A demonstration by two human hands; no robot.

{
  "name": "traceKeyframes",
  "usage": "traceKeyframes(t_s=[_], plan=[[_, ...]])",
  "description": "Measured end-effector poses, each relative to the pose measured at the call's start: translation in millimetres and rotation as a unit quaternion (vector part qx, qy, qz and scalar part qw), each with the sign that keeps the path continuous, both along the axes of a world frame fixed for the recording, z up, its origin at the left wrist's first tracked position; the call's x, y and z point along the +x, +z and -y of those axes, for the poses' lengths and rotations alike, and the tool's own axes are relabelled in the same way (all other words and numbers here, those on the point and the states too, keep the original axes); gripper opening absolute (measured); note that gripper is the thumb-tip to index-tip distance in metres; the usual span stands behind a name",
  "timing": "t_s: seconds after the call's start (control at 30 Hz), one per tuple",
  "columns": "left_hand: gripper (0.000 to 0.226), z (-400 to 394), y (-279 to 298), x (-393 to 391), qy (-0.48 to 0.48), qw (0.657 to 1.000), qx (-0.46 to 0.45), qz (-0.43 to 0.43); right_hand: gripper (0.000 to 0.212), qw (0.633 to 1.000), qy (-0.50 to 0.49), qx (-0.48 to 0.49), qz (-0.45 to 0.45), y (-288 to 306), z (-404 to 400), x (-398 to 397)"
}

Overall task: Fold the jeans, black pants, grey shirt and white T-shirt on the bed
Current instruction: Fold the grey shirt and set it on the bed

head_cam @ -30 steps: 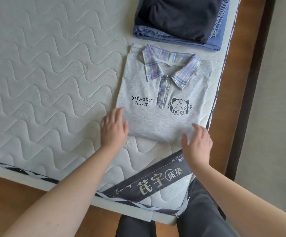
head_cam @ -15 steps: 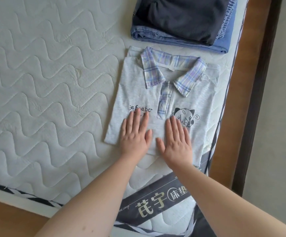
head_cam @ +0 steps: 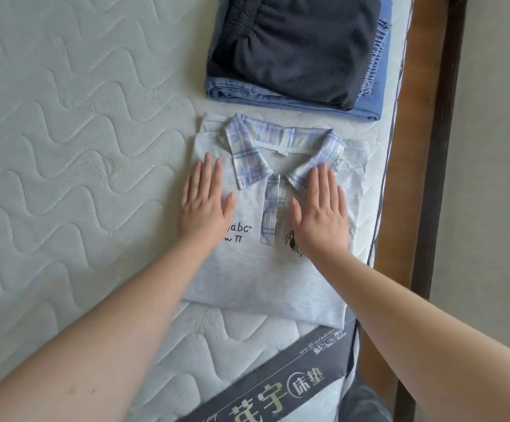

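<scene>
I've got left hand point(head_cam: 206, 202) and right hand point(head_cam: 320, 214) flat, fingers straight, pressing the folded grey shirt point(head_cam: 266, 269), black pants point(head_cam: 296, 47) on jeans point(head_cam: 372, 102) just beyond its collar, mattress edge point(head_cam: 383, 208) close beside it, bare mattress point(head_cam: 65, 147) opposite.

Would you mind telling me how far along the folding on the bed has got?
Done: the black pants lie folded on the folded jeans. In hand: the grey shirt is folded into a rectangle, collar up, and the left hand and right hand press flat on it, smoothing. Left: the white T-shirt, which is not in view.
</scene>
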State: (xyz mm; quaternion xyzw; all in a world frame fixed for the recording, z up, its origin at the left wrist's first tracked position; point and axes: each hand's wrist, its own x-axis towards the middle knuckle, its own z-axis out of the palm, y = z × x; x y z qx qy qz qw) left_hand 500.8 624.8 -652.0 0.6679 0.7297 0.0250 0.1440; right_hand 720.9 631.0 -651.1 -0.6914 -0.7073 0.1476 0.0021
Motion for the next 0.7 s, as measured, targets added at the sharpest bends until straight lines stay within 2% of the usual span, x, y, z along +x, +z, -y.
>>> traceKeyframes(t_s=[0.1, 0.23, 0.43, 0.57, 0.7], plan=[[0.073, -42.7, -11.0, 6.0, -0.023, 1.0, -0.002, -0.012, 0.069, 1.0, 0.022, 0.004, 0.017, -6.3, -34.3, -4.5], [0.072, -48.8, -33.8, 2.6, -0.072, 0.995, 0.004, -0.075, 0.072, 0.995, 0.097, -0.015, 0.028, -17.4, -41.7, 12.0], [0.072, -47.1, -38.9, 1.2, -0.078, 0.994, 0.015, -0.074, 0.089, 0.998, 0.025, -0.031, 0.054, -19.9, -30.9, 36.7], [0.073, -47.9, -38.9, 3.0, -0.073, 0.994, 0.015, -0.08, 0.096, 0.995, 0.03, -0.041, 0.082, -20.3, -26.0, 45.7], [0.075, -47.6, -40.0, 3.9, -0.069, 0.994, 0.02, -0.081, 0.095, 0.996, 0.032, -0.048, 0.072, -17.6, -18.3, 50.7]])
